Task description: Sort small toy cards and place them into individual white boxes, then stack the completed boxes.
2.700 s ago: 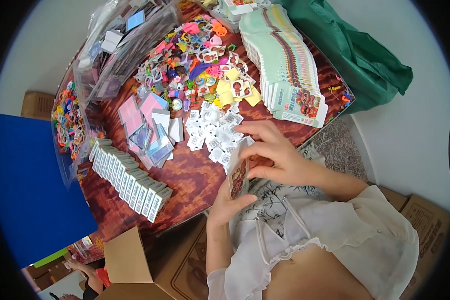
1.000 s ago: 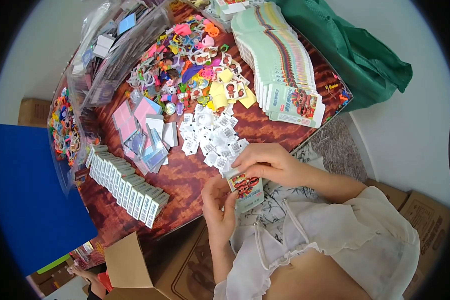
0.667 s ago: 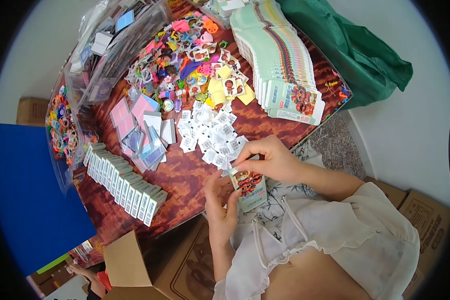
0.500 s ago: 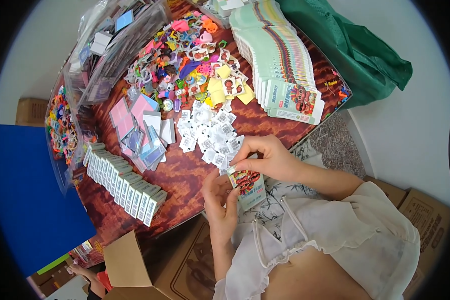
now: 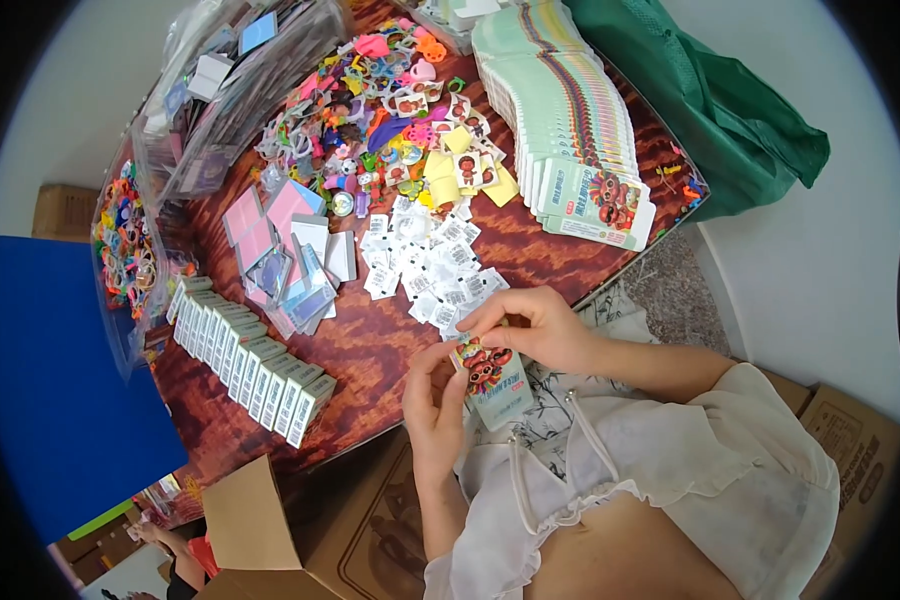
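Note:
A small flat-sided carton, pale green with a colourful cartoon print, is tilted above my lap at the table's near edge. My left hand is closed around its left side, thumb on the printed face. At its upper end my right hand has fingers and thumb pinched on the end flap; the fingers partly hide the flap. Small white printed packets lie in a pile just beyond my hands.
A row of closed cartons stands at left. Beyond lie pink and blue cards, colourful trinkets, yellow sticker squares and a fanned stack of flat cartons. An open cardboard box is below; a person's arm shows lower left.
My right fingers have shifted slightly along the carton's upper end, and the thumb has moved over the printed face. My left hand keeps its hold. The view has shifted slightly.

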`<move>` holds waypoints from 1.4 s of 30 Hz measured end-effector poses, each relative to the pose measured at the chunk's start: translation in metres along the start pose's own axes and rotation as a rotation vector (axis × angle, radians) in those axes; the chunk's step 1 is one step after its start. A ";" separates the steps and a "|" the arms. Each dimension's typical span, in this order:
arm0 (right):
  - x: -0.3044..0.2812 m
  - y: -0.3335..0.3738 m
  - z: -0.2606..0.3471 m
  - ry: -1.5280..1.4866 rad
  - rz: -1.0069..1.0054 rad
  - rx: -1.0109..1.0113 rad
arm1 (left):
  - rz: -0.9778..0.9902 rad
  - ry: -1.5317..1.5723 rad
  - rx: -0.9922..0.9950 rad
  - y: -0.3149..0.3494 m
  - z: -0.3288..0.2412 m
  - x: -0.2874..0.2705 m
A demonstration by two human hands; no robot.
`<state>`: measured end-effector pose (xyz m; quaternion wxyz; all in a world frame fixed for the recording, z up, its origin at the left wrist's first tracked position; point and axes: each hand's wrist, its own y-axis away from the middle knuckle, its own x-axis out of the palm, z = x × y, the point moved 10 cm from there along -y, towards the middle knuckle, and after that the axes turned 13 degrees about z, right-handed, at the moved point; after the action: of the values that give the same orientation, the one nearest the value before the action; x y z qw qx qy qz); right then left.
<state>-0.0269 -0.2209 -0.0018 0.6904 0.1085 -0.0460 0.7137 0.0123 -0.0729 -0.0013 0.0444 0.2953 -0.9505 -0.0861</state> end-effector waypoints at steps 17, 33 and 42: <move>0.014 -0.110 0.019 0.462 0.033 -0.025 | -0.447 -0.906 -0.012 0.011 -0.048 -0.071; 0.102 -0.271 0.045 1.331 -0.048 -0.313 | -0.476 -0.924 0.065 0.005 -0.025 -0.081; 0.103 -0.318 0.065 1.392 -0.042 -0.376 | -0.481 -0.894 0.083 0.010 -0.022 -0.082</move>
<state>0.2937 -0.1204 0.0568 0.5802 -0.4914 0.2845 0.5839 0.0771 -0.0209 0.0194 -0.3994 0.4414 -0.7845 -0.1741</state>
